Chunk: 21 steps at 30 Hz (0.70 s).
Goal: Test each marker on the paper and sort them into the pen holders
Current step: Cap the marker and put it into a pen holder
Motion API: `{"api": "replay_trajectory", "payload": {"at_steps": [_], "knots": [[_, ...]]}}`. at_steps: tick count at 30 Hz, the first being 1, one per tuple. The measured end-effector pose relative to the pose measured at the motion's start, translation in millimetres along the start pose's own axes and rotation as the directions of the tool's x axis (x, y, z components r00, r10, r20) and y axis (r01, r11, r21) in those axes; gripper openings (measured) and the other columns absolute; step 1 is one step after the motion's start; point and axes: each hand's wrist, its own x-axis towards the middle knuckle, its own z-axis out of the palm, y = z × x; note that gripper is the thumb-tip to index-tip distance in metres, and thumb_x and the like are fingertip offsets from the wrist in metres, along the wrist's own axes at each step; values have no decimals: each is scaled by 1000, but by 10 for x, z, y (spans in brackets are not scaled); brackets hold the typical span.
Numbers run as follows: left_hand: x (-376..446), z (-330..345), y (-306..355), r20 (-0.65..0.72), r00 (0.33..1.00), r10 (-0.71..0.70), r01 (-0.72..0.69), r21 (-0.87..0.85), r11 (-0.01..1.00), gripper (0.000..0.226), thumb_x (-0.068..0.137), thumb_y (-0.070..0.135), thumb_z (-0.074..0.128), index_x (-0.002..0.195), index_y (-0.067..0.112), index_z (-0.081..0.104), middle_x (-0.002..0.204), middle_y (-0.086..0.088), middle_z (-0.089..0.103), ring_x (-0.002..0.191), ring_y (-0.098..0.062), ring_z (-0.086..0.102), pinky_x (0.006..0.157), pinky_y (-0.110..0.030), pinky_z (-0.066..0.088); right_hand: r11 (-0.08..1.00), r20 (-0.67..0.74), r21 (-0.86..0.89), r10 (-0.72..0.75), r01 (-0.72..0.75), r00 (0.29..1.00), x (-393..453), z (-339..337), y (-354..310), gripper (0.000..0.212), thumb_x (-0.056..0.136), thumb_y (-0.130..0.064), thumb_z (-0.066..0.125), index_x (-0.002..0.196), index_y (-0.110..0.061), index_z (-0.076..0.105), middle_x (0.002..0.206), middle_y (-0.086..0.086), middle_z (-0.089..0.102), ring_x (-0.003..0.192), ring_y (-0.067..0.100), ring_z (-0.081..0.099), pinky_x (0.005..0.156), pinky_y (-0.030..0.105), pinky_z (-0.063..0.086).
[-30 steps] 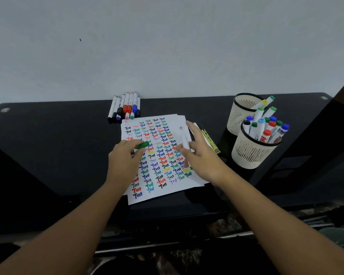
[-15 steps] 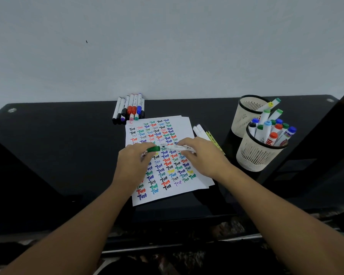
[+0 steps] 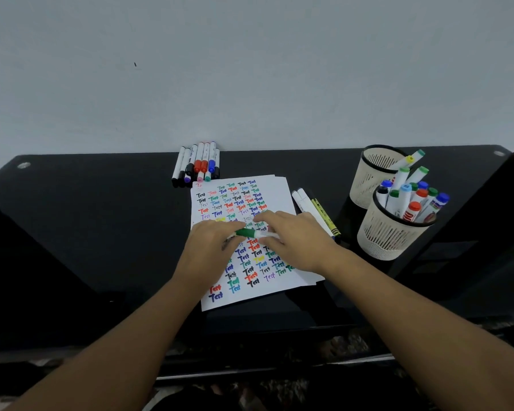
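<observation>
Both hands (image 3: 251, 243) on green marker (image 3: 254, 233) over paper (image 3: 276, 188)

Quick count: two hands, left (image 3: 211, 247) and right (image 3: 294, 240), with one green-capped marker (image 3: 254, 232) between them. One stack of paper (image 3: 279, 191), though I can't tell how many sheets are in it. Two pen holders on the right: the far holder (image 3: 368, 179) has two markers poking out, and the near holder (image 3: 389, 235) has roughly ten, too crowded to be sure. The row of markers (image 3: 198, 164) at the far edge looks like eight. Just right of the paper lie two white markers (image 3: 304, 203) plus one yellow pen (image 3: 325, 216).
</observation>
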Motion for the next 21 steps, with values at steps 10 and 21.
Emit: {"api": "replay_trajectory", "payload": {"at_steps": [10, 21], "knots": [[56, 42, -66, 38, 970, -241, 242, -31, 970, 63, 92, 47, 69, 148, 28, 47, 128, 8, 65, 123, -14, 53, 110, -47, 42, 968, -35, 239, 84, -73, 996, 31, -189, -71, 60, 108, -29, 32, 157, -59, 15, 87, 2, 54, 77, 19, 57, 69, 38, 49], [75, 125, -151, 51, 987, -153, 145, 143, 979, 63, 92, 65, 56, 141, 27, 58, 145, 4, 56, 138, -16, 44, 118, -44, 31, 903, -168, 418, 189, -104, 968, -45, -454, -45, 56, 108, -20, 39, 152, -52, 25, 89, 4, 69, 71, 25, 68, 64, 48, 58]]}}
